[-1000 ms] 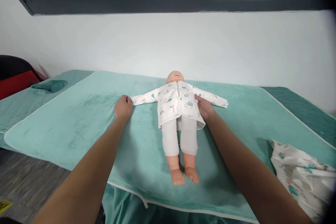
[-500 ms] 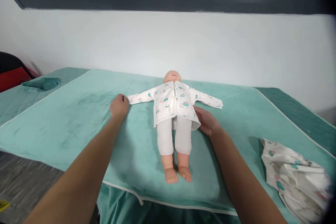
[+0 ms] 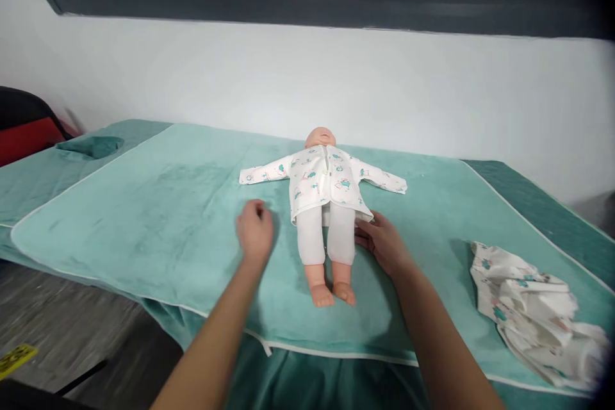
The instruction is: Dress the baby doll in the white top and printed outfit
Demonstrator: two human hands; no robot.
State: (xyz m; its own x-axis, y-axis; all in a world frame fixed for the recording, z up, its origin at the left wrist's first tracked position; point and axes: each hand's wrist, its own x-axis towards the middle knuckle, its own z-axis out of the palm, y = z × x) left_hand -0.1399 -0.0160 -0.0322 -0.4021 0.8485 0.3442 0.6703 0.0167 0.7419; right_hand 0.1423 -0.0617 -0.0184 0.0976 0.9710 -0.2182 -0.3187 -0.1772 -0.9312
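Note:
A baby doll [image 3: 340, 237] lies on its back on a green padded mat [image 3: 202, 230], its bare feet toward me. It wears a white printed baby jacket [image 3: 310, 179] with both sleeves spread wide and the front meeting in the middle. Left of the doll's legs, below the sleeve, my left hand [image 3: 254, 227] is curled closed over the mat, with nothing seen in it. My right hand [image 3: 383, 240] is at the jacket's lower right corner beside the doll's leg, thumb and fingers closed around the hem. Its fingertips are partly hidden.
Crumpled white printed clothing [image 3: 533, 314] lies on the mat at the right. A dark green cloth [image 3: 91, 147] is at the far left, near a red and black object [image 3: 26, 134]. A white wall [image 3: 288, 77] stands behind the bed, under a dark window frame [image 3: 307, 3].
My left hand has let go of the left sleeve's cuff and moved down and right toward the doll's legs. My right hand has shifted slightly along the hem. The view has tilted a little.

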